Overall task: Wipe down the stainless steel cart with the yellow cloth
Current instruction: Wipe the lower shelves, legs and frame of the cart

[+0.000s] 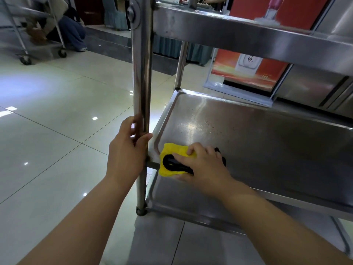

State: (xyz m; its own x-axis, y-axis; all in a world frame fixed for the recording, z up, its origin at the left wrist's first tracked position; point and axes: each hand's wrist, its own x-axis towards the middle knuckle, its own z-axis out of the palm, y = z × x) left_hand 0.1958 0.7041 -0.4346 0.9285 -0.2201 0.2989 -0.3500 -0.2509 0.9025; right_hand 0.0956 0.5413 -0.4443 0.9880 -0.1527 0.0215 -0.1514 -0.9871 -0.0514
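Yellow cloth (172,153): folded pad with a black strap looped across its top. It lies flat on the lower shelf (257,134) of the stainless steel cart (248,33), in the shelf's near-left corner, just beside the raised rim. Its long axis runs roughly left to right along the shelf's length.

Right hand (202,165): we press it down on the cloth, fingers (193,149) curled over the far edge, thumb at the near edge, so the hand grips the pad.

Left hand (127,150): we hold the cart's near upright post (141,73), fingers wrapped round it, thumb across the front.

Shelf: a raised lip bounds it at left, far and near sides; the cloth sits close to the left lip and the post. To the right the steel surface lies open, with specks and droplets showing near the middle.

Upper shelf: overhangs the lower one.

Surroundings: glossy tiled floor (47,111); a second wheeled cart (28,44) far left with a crouching person (70,31) behind it; a red poster board (254,69) beyond the cart; steel cabinets at right.
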